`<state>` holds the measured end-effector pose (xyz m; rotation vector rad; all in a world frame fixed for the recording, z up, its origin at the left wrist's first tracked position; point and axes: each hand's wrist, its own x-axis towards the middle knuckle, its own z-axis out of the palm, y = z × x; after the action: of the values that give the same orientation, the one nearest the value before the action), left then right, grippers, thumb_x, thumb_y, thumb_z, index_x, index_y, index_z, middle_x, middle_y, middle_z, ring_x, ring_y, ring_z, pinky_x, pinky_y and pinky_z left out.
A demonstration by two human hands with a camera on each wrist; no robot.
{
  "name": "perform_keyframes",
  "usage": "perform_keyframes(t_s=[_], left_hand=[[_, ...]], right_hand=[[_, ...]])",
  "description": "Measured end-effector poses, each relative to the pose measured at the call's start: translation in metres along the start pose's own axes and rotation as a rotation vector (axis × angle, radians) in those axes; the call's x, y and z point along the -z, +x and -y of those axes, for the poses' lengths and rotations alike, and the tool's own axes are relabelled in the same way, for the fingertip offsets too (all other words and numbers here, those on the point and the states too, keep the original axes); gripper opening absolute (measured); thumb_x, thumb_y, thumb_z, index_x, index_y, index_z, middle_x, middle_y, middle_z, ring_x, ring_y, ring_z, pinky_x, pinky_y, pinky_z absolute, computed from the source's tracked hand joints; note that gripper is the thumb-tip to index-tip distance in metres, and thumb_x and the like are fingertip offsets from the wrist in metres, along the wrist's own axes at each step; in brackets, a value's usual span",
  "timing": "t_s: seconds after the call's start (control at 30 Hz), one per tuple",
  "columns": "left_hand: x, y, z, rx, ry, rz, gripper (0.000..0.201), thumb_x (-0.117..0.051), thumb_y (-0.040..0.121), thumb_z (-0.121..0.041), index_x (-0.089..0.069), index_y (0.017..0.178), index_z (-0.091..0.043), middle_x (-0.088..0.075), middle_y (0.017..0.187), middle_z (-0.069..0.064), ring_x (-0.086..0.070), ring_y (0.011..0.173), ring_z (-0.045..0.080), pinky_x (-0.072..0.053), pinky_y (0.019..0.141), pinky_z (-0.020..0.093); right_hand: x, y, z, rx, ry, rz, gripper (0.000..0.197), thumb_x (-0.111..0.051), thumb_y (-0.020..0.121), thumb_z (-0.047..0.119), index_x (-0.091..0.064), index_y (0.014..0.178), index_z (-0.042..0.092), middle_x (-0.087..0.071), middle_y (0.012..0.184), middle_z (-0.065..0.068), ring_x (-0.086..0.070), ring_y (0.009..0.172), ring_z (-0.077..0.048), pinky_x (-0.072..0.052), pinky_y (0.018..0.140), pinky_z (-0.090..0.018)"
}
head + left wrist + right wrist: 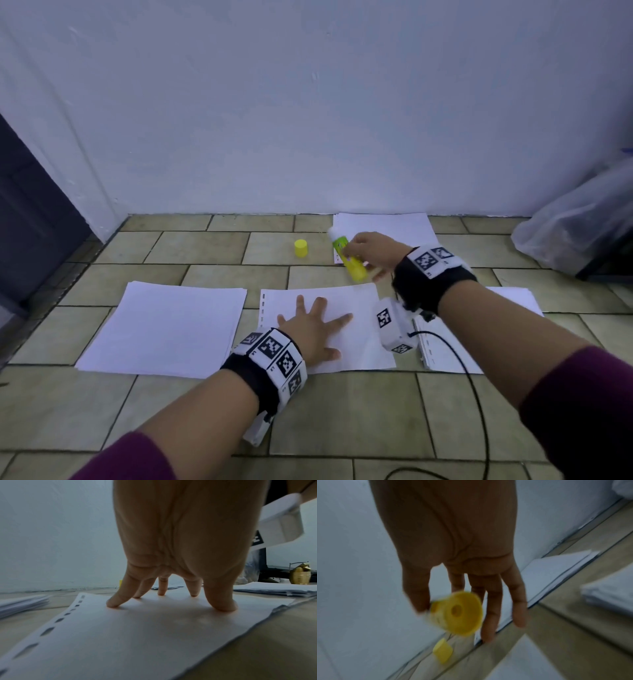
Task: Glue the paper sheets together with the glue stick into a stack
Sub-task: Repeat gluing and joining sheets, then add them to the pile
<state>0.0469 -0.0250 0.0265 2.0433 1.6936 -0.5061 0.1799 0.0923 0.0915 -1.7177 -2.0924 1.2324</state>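
Now your right hand pinches the uncapped glue stick at one o'clock of the sheet your spread left hand pins, glue tip pointing eleven.

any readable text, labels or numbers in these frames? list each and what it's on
No text can be read.
Green and yellow plastic glue stick, held in the right hand: printed label, too blurred.
White wristbands: black-and-white square marker patterns and tiny marks, illegible.
White punched paper sheet under the left hand: blank.
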Motion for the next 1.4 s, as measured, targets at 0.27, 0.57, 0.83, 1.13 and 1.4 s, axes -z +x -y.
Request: perform_keyframes(t_s=[0.27,0.57,0.83,1.13,1.4], left_hand=[[0.002,0.000,-0.004,0.015,-0.024,0.001,0.075,-0.050,0.092,-0.051,-0.001,0.149,-0.047,0.004,0.157,0.005,0.011,0.144,0.041,-0.019,0.108,0.068],[0.002,-0.001,-0.006,0.024,-0.028,-0.009,0.077,-0.051,0.091,-0.050,-0.002,0.150,-0.046,0.003,0.157,0.005,0.012,0.144,0.041,-0.017,0.109,0.067],[0.003,-0.002,-0.006,0.026,-0.019,-0.001,0.077,-0.051,0.091,-0.051,-0.001,0.150,-0.046,0.003,0.157,0.005,0.012,0.144,0.040,-0.017,0.110,0.066],[0.006,0.002,-0.002,0.022,0.002,0.023,0.072,-0.050,0.094,-0.049,-0.004,0.149,-0.047,-0.001,0.156,0.005,0.007,0.145,0.039,-0.026,0.107,0.065],[0.013,-0.006,0.000,0.027,0.151,0.023,0.065,-0.031,0.100,-0.014,-0.001,0.153,-0.038,-0.015,0.152,0.011,-0.030,0.132,0.036,-0.042,0.093,0.038]], right_hand=[[0.032,-0.026,-0.035,0.069,0.018,-0.273,0.038,-0.084,0.065,0.007,-0.060,0.093,0.012,-0.065,0.094,-0.010,-0.054,0.055,-0.012,-0.041,0.043,-0.018],[-0.015,-0.027,-0.049,0.229,-0.065,-0.336,0.027,-0.071,0.082,0.014,-0.052,0.102,0.014,-0.064,0.093,-0.014,-0.063,0.081,-0.031,-0.053,0.071,-0.037],[-0.019,-0.047,-0.041,0.279,-0.307,-0.184,0.026,-0.061,0.089,0.012,-0.046,0.111,0.010,-0.060,0.085,-0.007,-0.053,0.070,-0.023,-0.046,0.061,-0.029],[-0.021,-0.091,-0.060,0.303,-0.355,-0.068,0.028,-0.066,0.087,0.017,-0.049,0.110,0.019,-0.053,0.072,0.003,-0.050,0.063,-0.012,-0.039,0.055,-0.020],[-0.004,-0.083,-0.075,0.127,0.271,-0.053,0.044,-0.067,0.086,0.005,-0.054,0.125,0.018,-0.062,0.075,-0.008,-0.059,0.055,-0.017,-0.052,0.057,-0.024]])
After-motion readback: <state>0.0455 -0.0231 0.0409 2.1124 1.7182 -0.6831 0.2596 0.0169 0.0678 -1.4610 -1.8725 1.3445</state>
